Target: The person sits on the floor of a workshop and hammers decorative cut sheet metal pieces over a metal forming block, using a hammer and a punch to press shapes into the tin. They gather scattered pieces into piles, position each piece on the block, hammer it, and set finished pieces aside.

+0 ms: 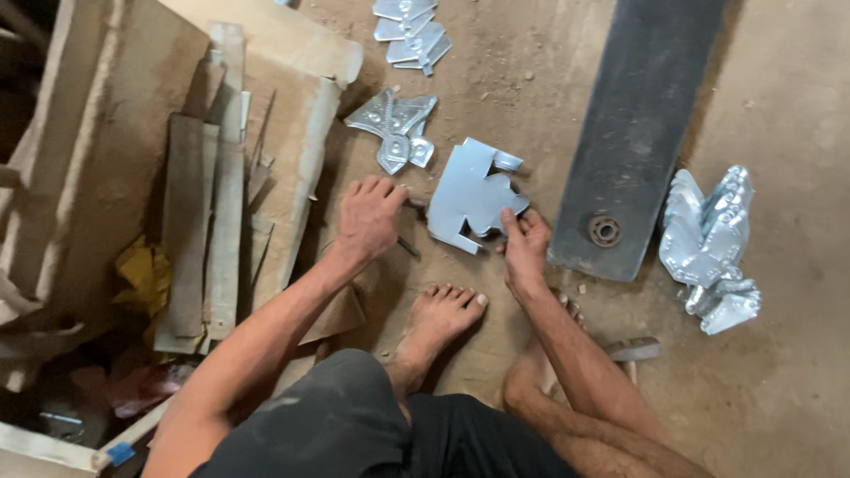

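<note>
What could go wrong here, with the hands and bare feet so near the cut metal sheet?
1. The right hand pinches the cut metal sheet at its edge; a notched corner might cut the fingers.
2. The left hand holds a thin tool against the sheet; a slip could jab the bare foot just below.

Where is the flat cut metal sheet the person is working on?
In the head view, the metal sheet lies mid-frame on the dirt floor, between the left hand and right hand.

dirt floor [797,389], metal cutouts [711,239], dark plank [633,133]
</note>
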